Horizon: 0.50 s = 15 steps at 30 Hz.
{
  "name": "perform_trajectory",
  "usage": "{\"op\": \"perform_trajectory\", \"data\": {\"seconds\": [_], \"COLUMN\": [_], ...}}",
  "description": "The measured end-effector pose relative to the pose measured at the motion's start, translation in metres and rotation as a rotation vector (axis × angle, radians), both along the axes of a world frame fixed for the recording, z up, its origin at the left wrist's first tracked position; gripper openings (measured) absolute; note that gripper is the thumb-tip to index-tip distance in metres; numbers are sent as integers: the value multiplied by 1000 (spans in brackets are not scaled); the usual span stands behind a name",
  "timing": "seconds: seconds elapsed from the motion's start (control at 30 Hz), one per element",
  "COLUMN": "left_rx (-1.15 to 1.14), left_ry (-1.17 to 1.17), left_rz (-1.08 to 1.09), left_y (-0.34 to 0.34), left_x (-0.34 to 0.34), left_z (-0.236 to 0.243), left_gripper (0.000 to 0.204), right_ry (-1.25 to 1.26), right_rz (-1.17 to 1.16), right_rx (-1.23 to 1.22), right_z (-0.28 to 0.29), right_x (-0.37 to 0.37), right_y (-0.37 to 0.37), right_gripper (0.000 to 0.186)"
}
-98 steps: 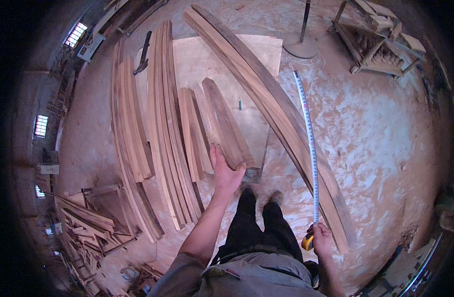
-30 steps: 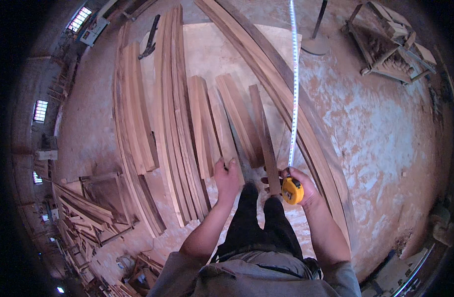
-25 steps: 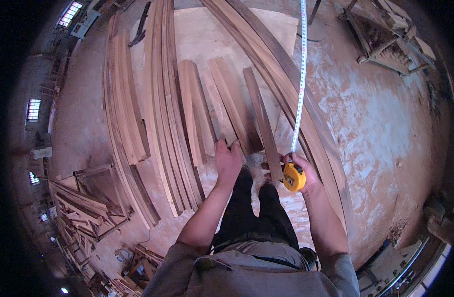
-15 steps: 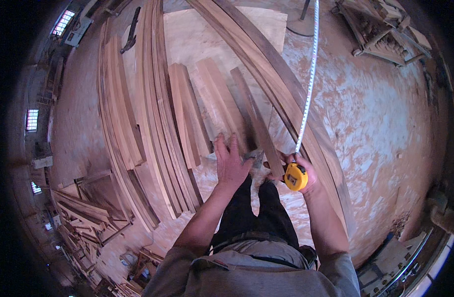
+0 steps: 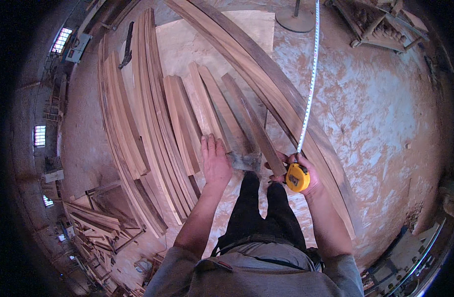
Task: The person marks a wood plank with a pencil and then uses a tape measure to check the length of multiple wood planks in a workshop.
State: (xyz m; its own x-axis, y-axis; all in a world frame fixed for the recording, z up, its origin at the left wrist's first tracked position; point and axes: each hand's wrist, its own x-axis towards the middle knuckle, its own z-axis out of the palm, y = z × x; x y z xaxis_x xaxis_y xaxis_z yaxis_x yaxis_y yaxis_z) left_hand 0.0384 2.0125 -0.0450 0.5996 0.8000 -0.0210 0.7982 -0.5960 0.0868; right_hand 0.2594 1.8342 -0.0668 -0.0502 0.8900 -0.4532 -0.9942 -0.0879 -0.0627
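Observation:
My left hand (image 5: 217,162) lies with its fingers stretched out over the near end of a short wooden board (image 5: 205,106); the thumb is hard to see. To the right lies a second short board (image 5: 227,106), slightly apart from it at the near end. My right hand (image 5: 312,184) is closed around a yellow tape measure (image 5: 297,178). Its white blade (image 5: 311,89) runs out far ahead, past the upper edge of the view. Fingers of that hand also touch the near end of a narrow dark wooden strip (image 5: 254,121).
Long boards (image 5: 155,119) lie to the left, with more planks (image 5: 120,114) beyond. A wide, long plank (image 5: 286,94) slants across on the right. Behind the short boards lies a pale sheet (image 5: 212,39). A wooden frame (image 5: 380,29) stands far right, scrap wood (image 5: 96,220) lower left.
My left hand has shifted left, and the board under it has moved left, opening a gap from its neighbour. My right hand still holds the tape measure. The whole view has shifted slightly.

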Motion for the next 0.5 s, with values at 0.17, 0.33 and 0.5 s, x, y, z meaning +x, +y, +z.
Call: {"op": "perform_trajectory", "data": {"seconds": [0.17,0.33,0.5], "left_rx": [-405,-540,-872], "left_ry": [-174,-101,-629], "left_rz": [187,345,543], "left_y": [-15,-9,-6], "left_x": [40,73,49], "left_z": [27,18,-3], "left_gripper": [73,82,56], "right_ry": [8,37,17], "right_rz": [3,13,32], "right_rx": [14,1,-82], "right_z": [-2,8,14], "right_x": [2,2,3], "right_y": [-3,1,4], "right_gripper": [26,24,24]}}
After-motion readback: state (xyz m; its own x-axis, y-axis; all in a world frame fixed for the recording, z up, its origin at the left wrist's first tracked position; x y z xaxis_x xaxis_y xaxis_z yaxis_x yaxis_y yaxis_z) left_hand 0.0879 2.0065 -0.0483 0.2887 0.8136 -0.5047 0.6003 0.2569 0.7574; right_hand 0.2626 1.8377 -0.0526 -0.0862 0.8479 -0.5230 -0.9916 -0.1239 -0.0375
